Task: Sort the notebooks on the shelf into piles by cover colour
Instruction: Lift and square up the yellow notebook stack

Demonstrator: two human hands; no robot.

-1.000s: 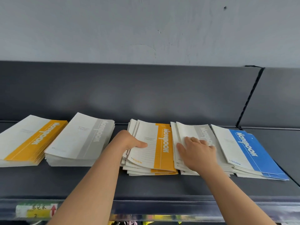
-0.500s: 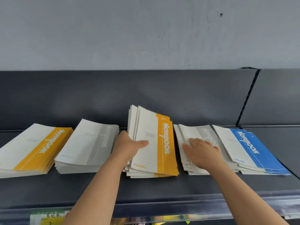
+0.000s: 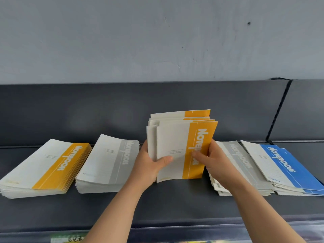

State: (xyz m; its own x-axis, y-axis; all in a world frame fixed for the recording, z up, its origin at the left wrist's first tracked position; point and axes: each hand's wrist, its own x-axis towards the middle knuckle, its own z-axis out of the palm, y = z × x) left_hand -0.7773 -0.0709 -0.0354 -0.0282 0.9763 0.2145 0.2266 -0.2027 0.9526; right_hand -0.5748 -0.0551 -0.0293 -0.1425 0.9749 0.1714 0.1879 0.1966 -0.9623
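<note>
A bundle of orange-striped notebooks [image 3: 177, 137] stands nearly upright on the dark shelf [image 3: 175, 199] at the centre. My left hand [image 3: 149, 165] grips its left edge, thumb across the front cover. My right hand [image 3: 208, 162] grips its right edge, thumb on the orange stripe. At the far left lies an orange pile [image 3: 45, 169], and a grey pile [image 3: 108, 163] sits right of it. Right of my hands lies a second grey pile [image 3: 240, 158], with a blue pile [image 3: 284, 165] at the far right.
The shelf's dark back panel [image 3: 87, 111] rises behind the piles, with a pale wall [image 3: 157, 41] above. A clear price-label rail [image 3: 175, 232] runs along the shelf's front edge. A seam [image 3: 278, 109] splits the back panel at the right.
My right hand left the grey pile and took the bundle's right edge. Both hands raised the orange bundle from lying flat to standing nearly upright.
</note>
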